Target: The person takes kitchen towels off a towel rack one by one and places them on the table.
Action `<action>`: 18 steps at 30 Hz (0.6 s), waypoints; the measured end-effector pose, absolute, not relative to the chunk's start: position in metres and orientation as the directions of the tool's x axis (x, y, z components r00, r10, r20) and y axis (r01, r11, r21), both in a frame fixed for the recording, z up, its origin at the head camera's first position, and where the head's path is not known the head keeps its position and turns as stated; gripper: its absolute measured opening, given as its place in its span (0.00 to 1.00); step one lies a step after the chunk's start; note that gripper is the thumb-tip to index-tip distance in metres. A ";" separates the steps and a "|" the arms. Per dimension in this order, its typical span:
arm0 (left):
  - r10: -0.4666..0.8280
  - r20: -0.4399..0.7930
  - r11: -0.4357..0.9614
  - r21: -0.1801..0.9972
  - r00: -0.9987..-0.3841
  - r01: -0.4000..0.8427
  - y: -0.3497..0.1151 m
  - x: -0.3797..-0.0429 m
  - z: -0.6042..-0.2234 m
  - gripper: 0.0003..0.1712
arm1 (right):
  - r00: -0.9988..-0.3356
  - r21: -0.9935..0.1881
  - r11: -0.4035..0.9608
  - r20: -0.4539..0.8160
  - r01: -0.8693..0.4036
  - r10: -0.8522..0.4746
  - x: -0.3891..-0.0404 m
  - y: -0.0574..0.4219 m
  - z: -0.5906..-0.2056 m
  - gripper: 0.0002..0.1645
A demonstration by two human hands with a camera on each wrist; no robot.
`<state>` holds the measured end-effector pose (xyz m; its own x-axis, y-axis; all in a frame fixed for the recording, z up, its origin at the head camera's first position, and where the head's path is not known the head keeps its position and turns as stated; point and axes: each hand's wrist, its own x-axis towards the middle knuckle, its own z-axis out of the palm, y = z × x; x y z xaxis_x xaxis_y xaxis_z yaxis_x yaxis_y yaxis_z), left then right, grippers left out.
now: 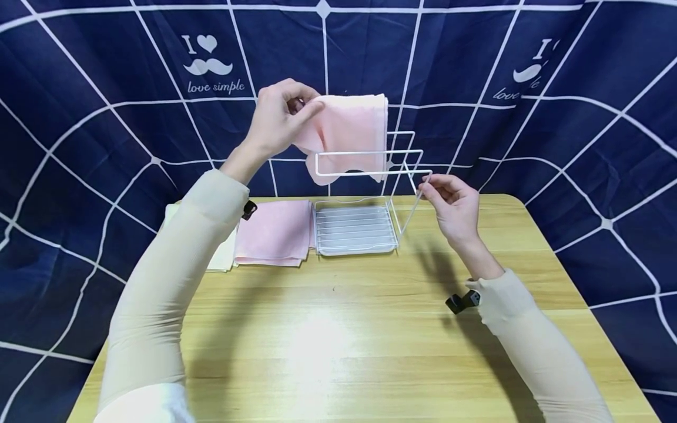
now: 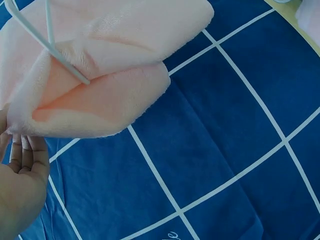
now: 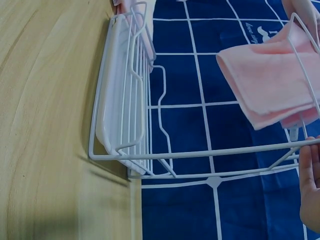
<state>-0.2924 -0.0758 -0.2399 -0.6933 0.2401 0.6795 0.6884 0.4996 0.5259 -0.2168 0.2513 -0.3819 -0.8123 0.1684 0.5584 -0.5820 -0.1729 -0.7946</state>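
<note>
A white wire rack stands at the back of the table, its arms raised above a white drip tray. My left hand grips the left end of a folded pale pink towel, thumb in front. The towel hangs behind the front arm of the rack, and its lower edge droops loosely. In the left wrist view, a rack arm presses into a fold of the towel. My right hand pinches the rack's upright near its top right corner, fingertips on the wire.
Left of the rack lies a folded pink towel, with a pale yellow cloth beside it, partly behind my left sleeve. A wooden table extends in front. A navy curtain with white grid lines hangs close behind.
</note>
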 end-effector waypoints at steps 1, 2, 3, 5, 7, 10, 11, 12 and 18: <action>0.233 0.679 0.497 0.533 -0.697 0.685 -0.077 -0.292 -0.240 0.10 | -0.812 -0.794 -0.177 0.558 -0.582 0.169 -0.217 0.251 -0.382 0.13; 0.225 0.678 0.492 0.541 -0.700 0.682 -0.079 -0.291 -0.240 0.10 | -0.813 -0.794 -0.175 0.558 -0.582 0.170 -0.216 0.251 -0.382 0.14; 0.216 0.678 0.484 0.551 -0.703 0.680 -0.080 -0.291 -0.241 0.10 | -0.813 -0.795 -0.175 0.557 -0.581 0.170 -0.216 0.251 -0.382 0.14; 0.198 0.679 0.470 0.567 -0.707 0.676 -0.084 -0.290 -0.241 0.11 | -0.813 -0.795 -0.174 0.556 -0.580 0.170 -0.216 0.250 -0.382 0.14; 0.177 0.676 0.464 0.584 -0.715 0.666 -0.088 -0.288 -0.240 0.11 | -0.813 -0.795 -0.172 0.557 -0.581 0.170 -0.216 0.250 -0.382 0.13; 0.146 0.669 0.463 0.605 -0.729 0.648 -0.093 -0.286 -0.238 0.12 | -0.811 -0.794 -0.170 0.560 -0.584 0.170 -0.215 0.250 -0.382 0.11; 0.138 0.667 0.463 0.610 -0.732 0.643 -0.095 -0.285 -0.237 0.12 | -0.809 -0.793 -0.169 0.562 -0.586 0.170 -0.215 0.250 -0.382 0.10; 0.130 0.662 0.464 0.617 -0.738 0.636 -0.096 -0.285 -0.237 0.13 | -0.809 -0.792 -0.168 0.563 -0.587 0.170 -0.215 0.250 -0.382 0.09; 0.111 0.675 0.454 0.618 -0.729 0.642 -0.104 -0.278 -0.236 0.13 | -0.804 -0.789 -0.164 0.568 -0.593 0.173 -0.213 0.250 -0.383 0.09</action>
<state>-0.2781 -0.1036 -0.2360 -0.7293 0.1114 0.6751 0.6416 0.4542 0.6181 -0.2134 0.2501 -0.3832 -0.8044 0.1733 0.5683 -0.5925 -0.1637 -0.7887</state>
